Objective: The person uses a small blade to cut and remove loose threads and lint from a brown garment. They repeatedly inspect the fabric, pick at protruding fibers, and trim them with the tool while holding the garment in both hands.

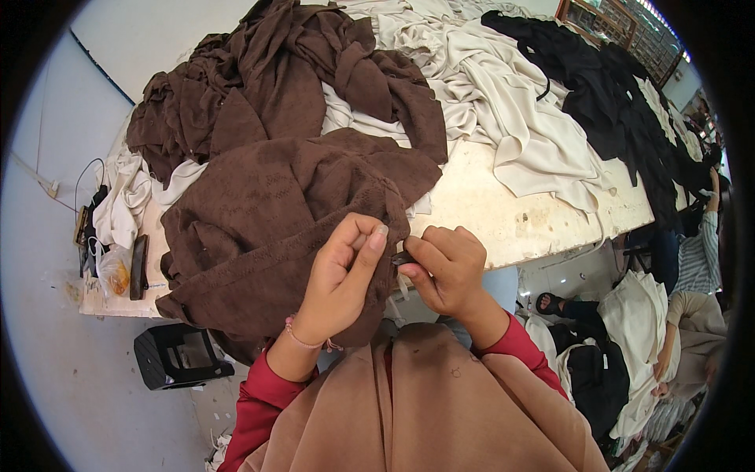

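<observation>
A brown textured garment [259,212] lies bunched over the near edge of the table and hangs down in front of me. My left hand [346,271] pinches its right-hand edge between thumb and fingers. Close beside it, my right hand [447,267] is closed around small dark thread snips [403,258], whose tip points at the cloth edge. Most of the snips is hidden inside my fingers. A pale strip or thread hangs just below, between my hands.
More brown cloth [228,110] is heaped behind, with cream garments [503,102] and black ones [582,94] to the right on the pale table [543,224]. A black stool [177,355] stands lower left. At right, other people sit near a cloth pile [637,346].
</observation>
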A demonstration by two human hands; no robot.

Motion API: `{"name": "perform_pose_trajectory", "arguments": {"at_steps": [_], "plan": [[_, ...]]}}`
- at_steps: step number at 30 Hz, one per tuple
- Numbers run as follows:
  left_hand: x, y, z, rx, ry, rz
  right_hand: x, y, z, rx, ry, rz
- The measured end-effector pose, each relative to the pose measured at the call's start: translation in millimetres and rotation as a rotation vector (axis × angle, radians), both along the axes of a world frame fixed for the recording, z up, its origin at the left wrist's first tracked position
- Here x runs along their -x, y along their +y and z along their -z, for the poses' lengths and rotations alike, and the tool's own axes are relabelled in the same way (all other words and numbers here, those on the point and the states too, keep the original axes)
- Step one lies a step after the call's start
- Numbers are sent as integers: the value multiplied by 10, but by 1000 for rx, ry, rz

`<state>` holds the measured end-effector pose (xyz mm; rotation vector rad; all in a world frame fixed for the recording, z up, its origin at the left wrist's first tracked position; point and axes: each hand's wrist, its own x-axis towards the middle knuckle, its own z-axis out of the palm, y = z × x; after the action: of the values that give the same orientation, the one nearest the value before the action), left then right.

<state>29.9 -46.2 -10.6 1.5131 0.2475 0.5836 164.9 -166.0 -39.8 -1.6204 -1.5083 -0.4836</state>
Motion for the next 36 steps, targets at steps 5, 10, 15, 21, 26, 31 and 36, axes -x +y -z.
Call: {"name": "perform_pose_trajectory", "arguments": {"at_steps": [5,10,15,21,26,31,36], "plan": [[5,-5,-4,14,-4,8,15,17,10,-15,-22,22],[14,-4,8,50,-14,43,13,21,25,-6,38,-11],[20,-2,19,21,3,21,31,18,9,6,320,-174],[9,-6,23,10,-7,-7,65,0,-44,24,240,-128],[18,-6,26,45,-23,1,83,16,-19,-9,170,-61],[16,-7,43,64,-29,6,77,27,24,-16,161,-56],[26,-3,31,65,-19,9,92,13,-21,-7,484,-209]]}}
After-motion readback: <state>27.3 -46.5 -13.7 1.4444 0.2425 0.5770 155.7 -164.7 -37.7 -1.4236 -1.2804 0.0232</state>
